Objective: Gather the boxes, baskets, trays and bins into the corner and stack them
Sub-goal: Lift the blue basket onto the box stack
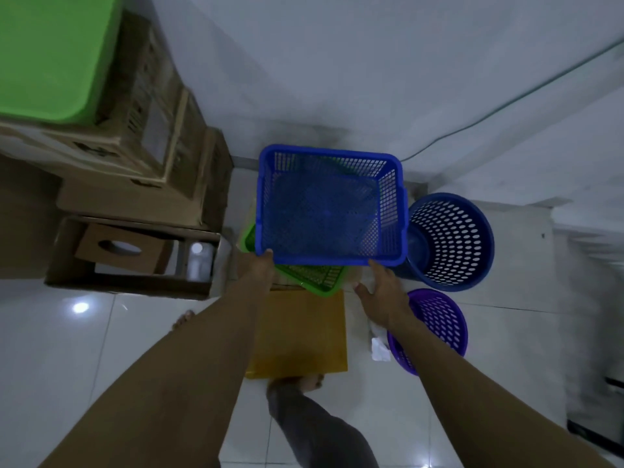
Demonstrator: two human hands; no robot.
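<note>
Blue basket (324, 204) over green basket (314, 275) by the wall. Hands: left hand (258, 266) grasps its near-left corner; right hand (381, 288) released, fingers spread at near rim.

Blue mesh basket (324, 211): square, upright, near rim held by left hand (260, 268), touched by right hand (383, 292). Green mesh tray (314, 275) tilted beneath, between hands. Round blue bin (452, 241) right of right hand.

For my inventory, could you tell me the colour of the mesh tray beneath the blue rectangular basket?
The mesh tray is green; head view.
</note>
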